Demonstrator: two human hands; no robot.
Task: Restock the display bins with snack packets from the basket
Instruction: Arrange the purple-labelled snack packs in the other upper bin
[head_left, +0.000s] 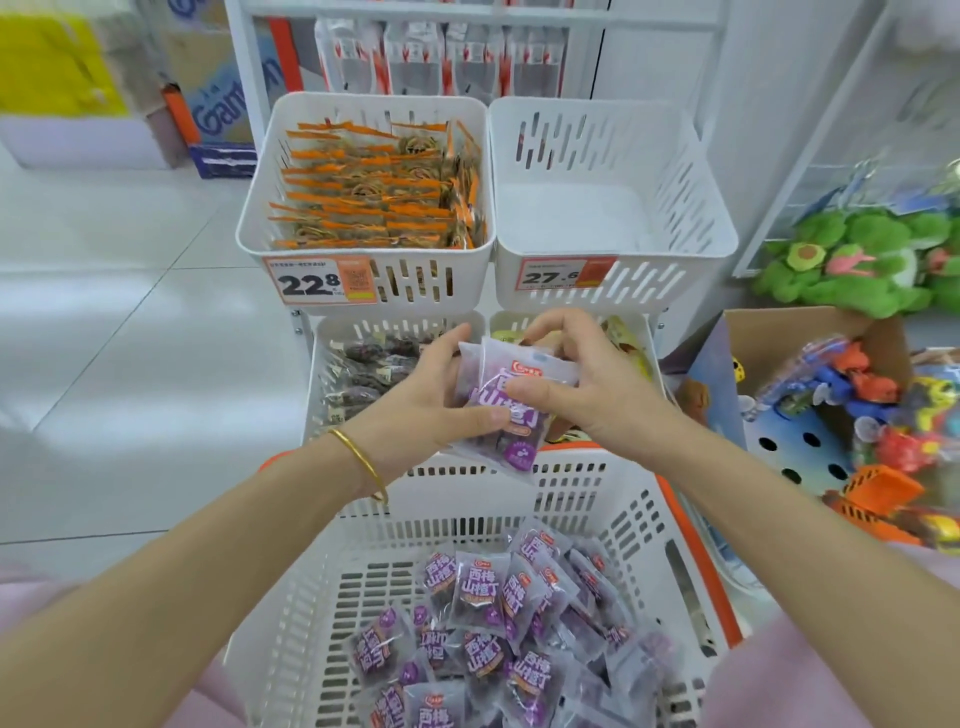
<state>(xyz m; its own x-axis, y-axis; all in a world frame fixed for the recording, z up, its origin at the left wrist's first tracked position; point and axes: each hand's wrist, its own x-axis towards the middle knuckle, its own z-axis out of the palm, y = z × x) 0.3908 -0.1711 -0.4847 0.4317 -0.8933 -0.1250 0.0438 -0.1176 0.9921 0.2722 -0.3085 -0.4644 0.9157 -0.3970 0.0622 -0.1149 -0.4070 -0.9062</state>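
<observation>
Two hands, one load. Left hand (415, 400) grips the left edge of a stack of purple packets (511, 441); right hand (592, 387) pinches its upper right. Stack sits between both palms, above the far rim of the basket (613, 467); loose packets (483, 587) lie inside.

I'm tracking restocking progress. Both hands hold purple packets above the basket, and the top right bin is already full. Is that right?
Not quite. The head view shows the top right bin empty, its bare bottom visible. The rest holds: the left hand and right hand both hold purple packets above the basket.
</observation>
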